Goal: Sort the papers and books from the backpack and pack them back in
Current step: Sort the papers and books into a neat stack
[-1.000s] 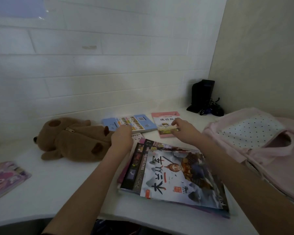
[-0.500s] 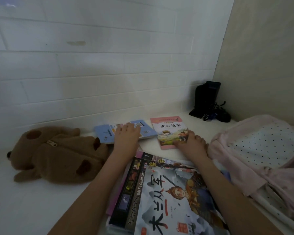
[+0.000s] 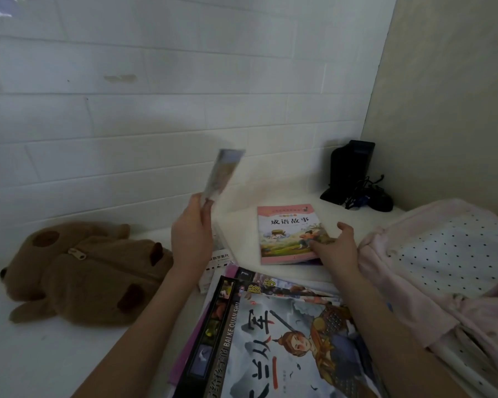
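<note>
My left hand (image 3: 191, 239) holds a thin blue book (image 3: 222, 173) by its lower edge, lifted upright and blurred above the table. My right hand (image 3: 335, 248) grips the near right corner of a pink storybook (image 3: 285, 228) that lies flat on the white table (image 3: 55, 354). A stack of large picture books (image 3: 270, 340) lies near me under both forearms. The pink backpack (image 3: 443, 268) lies open at the right, showing its dotted white lining.
A brown plush toy (image 3: 81, 271) lies at the left on the table. A black device with cables (image 3: 354, 176) stands in the back right corner. A small white booklet (image 3: 217, 262) lies beside the stack. White brick wall behind, beige wall at right.
My left hand has lifted the blue book off the table and tipped it upright. My right hand slid to the pink book's near right corner and grips it.
</note>
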A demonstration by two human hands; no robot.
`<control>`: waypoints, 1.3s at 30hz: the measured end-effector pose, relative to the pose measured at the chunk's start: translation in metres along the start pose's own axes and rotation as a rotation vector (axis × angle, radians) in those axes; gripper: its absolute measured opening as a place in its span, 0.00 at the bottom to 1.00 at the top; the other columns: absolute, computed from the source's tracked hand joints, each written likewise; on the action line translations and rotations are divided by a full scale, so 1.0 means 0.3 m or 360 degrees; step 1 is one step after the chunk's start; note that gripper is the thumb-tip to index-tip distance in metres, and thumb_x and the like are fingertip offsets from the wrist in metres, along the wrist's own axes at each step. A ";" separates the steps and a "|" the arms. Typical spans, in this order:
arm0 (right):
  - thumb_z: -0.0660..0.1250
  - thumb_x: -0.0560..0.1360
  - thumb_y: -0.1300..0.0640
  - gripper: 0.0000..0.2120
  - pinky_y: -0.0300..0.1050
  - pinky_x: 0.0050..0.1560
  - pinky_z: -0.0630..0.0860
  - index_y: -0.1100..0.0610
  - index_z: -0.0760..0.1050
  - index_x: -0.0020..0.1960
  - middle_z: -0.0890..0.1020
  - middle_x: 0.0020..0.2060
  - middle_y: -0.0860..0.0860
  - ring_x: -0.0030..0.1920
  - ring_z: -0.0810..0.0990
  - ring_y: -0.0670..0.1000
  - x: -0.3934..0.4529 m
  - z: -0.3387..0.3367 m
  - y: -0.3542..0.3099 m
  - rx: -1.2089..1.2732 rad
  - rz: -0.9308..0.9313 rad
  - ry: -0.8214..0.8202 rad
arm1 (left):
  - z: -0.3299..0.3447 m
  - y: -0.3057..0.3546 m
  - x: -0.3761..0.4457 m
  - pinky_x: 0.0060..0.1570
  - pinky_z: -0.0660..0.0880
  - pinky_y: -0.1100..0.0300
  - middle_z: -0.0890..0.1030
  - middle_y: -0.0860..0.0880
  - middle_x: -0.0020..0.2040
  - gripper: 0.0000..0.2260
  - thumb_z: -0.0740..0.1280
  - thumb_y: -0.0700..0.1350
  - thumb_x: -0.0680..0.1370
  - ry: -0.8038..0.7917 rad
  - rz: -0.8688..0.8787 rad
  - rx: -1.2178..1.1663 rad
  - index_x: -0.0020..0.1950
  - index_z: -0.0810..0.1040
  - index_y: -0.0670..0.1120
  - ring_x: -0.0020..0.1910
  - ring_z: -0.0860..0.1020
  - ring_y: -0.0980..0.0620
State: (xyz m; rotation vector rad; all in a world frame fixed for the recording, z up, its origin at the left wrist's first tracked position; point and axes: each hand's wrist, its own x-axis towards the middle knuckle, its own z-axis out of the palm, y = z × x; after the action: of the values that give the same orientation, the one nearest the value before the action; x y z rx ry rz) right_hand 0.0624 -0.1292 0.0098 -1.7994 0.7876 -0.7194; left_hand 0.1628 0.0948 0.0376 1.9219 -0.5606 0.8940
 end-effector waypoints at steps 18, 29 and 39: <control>0.66 0.77 0.58 0.12 0.23 0.37 0.68 0.56 0.71 0.59 0.76 0.50 0.47 0.42 0.74 0.39 -0.039 0.020 -0.059 -0.0038 -0.0692 0.0131 | 0.076 -0.010 -0.038 0.52 0.74 0.43 0.70 0.36 0.69 0.16 0.55 0.27 0.77 -0.0503 -0.1897 -0.2135 0.63 0.69 0.37 0.65 0.71 0.36; 0.65 0.74 0.40 0.20 0.56 0.42 0.82 0.50 0.74 0.61 0.85 0.49 0.58 0.43 0.84 0.65 -0.092 0.014 -0.156 0.0585 0.0318 -0.1358 | 0.045 0.062 -0.030 0.51 0.73 0.45 0.70 0.39 0.69 0.14 0.53 0.29 0.79 -0.0658 -0.1633 -0.2408 0.57 0.73 0.40 0.53 0.78 0.46; 0.66 0.77 0.57 0.06 0.37 0.20 0.71 0.59 0.79 0.50 0.80 0.41 0.58 0.26 0.78 0.50 -0.002 -0.023 -0.092 0.0972 0.0271 -0.0718 | -0.021 -0.043 0.008 0.59 0.65 0.28 0.74 0.31 0.63 0.44 0.62 0.74 0.64 -0.1272 -0.1542 -0.2949 0.63 0.77 0.40 0.63 0.70 0.28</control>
State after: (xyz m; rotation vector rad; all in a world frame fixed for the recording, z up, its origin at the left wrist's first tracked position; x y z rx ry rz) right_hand 0.0620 -0.1247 0.0380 -1.2482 0.3552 -0.3607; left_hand 0.1709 0.1065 0.0342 0.4322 -0.4478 -0.9268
